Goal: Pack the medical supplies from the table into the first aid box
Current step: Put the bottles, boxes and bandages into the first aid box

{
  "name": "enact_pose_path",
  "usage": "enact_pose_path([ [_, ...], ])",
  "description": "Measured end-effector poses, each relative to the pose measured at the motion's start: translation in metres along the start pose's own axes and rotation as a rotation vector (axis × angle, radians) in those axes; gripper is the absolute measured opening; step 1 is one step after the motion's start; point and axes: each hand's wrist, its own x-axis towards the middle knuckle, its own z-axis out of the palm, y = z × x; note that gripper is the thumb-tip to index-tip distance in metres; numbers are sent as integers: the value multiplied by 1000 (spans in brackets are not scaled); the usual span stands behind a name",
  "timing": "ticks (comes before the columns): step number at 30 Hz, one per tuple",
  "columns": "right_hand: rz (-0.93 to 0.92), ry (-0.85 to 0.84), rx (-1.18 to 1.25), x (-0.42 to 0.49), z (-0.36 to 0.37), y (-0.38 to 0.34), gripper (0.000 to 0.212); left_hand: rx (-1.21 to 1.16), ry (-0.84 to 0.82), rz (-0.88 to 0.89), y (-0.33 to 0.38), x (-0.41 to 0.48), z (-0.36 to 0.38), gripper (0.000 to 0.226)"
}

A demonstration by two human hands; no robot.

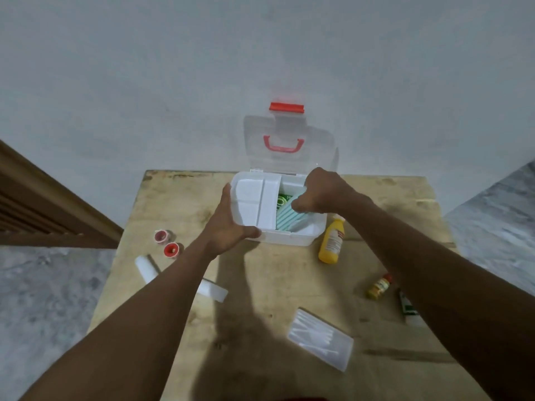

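The white first aid box (292,240) stands open at the far middle of the wooden table (260,285), its clear lid (289,140) upright with a red handle. My left hand (228,224) grips the box's near left corner. My right hand (321,192) is inside the box, fingers closed on a pale green striped packet (286,219) lying beside a green item (281,201). A white tray insert (254,201) fills the box's left part. On the table lie a yellow bottle (331,241), a small yellow bottle (379,286), two red tape rolls (166,243) and a clear swab case (321,338).
Two white gauze rolls lie near my left forearm, one at the left (146,269) and one just right of it (214,289). A green tube (406,305) is partly hidden by my right forearm. A grey wall stands behind the table; a wooden slatted frame (43,209) is at left.
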Motion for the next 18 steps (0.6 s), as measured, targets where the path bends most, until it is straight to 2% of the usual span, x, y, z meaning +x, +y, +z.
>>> enact_pose_path([
  [4, 2, -46, -146, -2, 1, 0, 48, -4, -15, 30, -2, 3, -1, 98],
  [6, 13, -60, -160, -4, 12, -5, 49, 7, -13, 55, -2, 3, -1, 97],
  [11, 151, -96, 44, -3, 50, -15, 47, 1, 0, 78, -5, 4, -1, 97],
  [18, 332, -17, 273, 4, 73, -25, 47, -14, 15, 130, -11, 7, 0, 99],
])
